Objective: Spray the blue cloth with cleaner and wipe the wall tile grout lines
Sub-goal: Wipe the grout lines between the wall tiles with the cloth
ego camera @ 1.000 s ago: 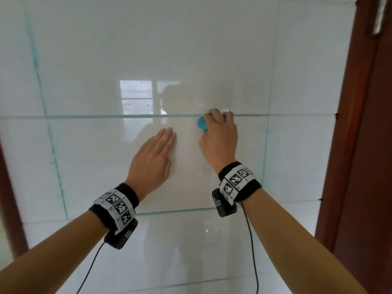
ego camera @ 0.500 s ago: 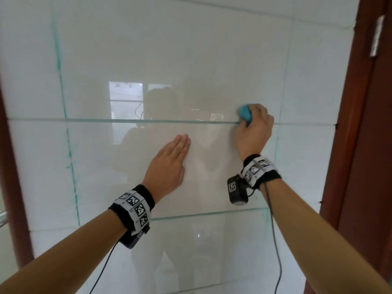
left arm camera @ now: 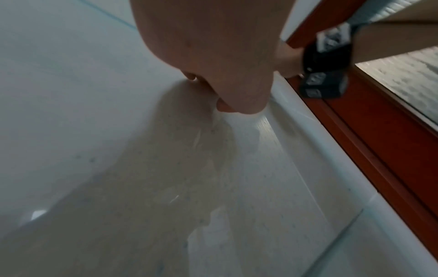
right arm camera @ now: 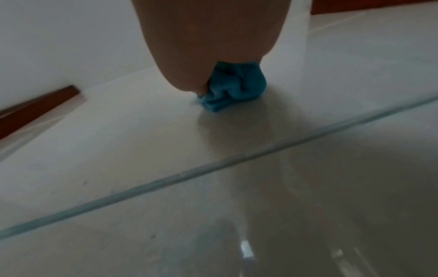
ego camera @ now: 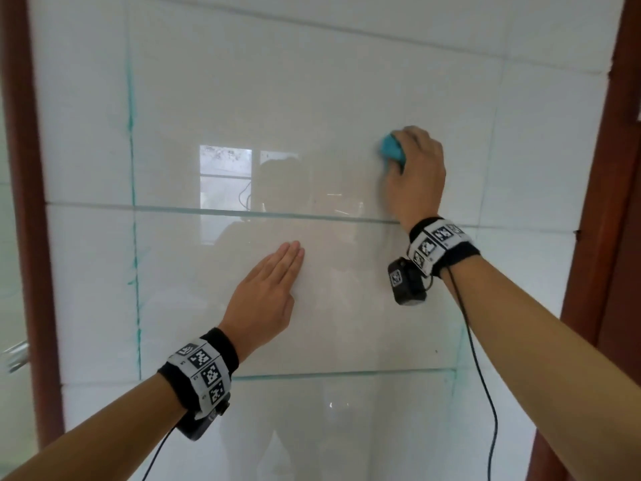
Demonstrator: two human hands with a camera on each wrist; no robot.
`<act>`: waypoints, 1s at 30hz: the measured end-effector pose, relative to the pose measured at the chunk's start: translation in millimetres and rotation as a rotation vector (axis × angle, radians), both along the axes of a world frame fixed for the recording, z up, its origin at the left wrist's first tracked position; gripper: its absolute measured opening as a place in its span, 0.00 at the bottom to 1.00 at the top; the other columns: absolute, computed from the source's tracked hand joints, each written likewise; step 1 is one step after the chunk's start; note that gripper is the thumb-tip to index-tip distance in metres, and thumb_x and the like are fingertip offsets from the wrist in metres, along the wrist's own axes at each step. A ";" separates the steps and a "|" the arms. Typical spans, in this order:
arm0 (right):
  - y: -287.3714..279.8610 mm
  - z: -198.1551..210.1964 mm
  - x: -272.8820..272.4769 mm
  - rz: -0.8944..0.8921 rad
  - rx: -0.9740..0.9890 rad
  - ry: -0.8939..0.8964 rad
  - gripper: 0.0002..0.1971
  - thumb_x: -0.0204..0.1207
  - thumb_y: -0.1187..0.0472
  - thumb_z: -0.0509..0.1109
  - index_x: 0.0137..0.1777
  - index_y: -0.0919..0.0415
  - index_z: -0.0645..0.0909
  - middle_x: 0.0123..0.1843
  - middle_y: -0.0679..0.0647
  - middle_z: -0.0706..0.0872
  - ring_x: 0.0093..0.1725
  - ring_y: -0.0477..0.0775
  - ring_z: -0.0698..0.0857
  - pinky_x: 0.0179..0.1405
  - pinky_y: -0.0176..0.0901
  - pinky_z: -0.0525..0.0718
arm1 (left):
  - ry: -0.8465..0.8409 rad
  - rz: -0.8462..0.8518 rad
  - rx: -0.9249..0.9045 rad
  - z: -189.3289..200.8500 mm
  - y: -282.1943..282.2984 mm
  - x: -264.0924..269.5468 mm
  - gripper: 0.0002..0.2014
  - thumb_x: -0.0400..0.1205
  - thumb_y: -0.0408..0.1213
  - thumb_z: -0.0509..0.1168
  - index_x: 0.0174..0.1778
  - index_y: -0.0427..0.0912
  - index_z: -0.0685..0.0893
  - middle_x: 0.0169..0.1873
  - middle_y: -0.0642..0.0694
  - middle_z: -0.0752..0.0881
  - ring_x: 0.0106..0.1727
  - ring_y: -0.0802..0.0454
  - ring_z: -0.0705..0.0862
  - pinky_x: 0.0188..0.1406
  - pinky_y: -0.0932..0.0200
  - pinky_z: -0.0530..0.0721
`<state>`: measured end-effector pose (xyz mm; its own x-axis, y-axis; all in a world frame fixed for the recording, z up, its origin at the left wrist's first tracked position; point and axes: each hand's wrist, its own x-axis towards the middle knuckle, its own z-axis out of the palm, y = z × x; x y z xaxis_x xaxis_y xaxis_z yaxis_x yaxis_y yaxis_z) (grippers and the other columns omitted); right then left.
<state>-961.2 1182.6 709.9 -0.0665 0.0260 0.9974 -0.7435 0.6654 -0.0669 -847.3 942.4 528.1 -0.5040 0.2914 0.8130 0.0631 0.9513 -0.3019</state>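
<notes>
The right hand grips the bunched blue cloth with curled fingers and presses it against the glossy white wall tile, above the horizontal grout line and left of a vertical grout line (the right wrist view shows the wad touching the tile face, apart from the seam below it). The left hand lies flat on the tile below that horizontal line, its fingers straight and together, holding nothing, well left of the cloth. A red-brown door frame borders the tiles on the right.
</notes>
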 end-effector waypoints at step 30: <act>-47.0 -7.6 2.6 -0.117 0.817 0.543 0.23 0.76 0.70 0.62 0.69 0.62 0.86 0.74 0.61 0.86 0.71 0.70 0.85 0.73 0.64 0.84 | -0.171 -0.011 -0.005 6.5 -6.3 8.0 0.40 0.75 0.35 0.49 0.90 0.34 0.61 0.90 0.39 0.62 0.91 0.44 0.60 0.87 0.46 0.67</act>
<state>-958.7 1135.6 702.3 0.3645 -0.7072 0.6058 -0.4636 0.4264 0.7767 -839.2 936.1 534.6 -0.6318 0.3019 0.7139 0.1247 0.9486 -0.2908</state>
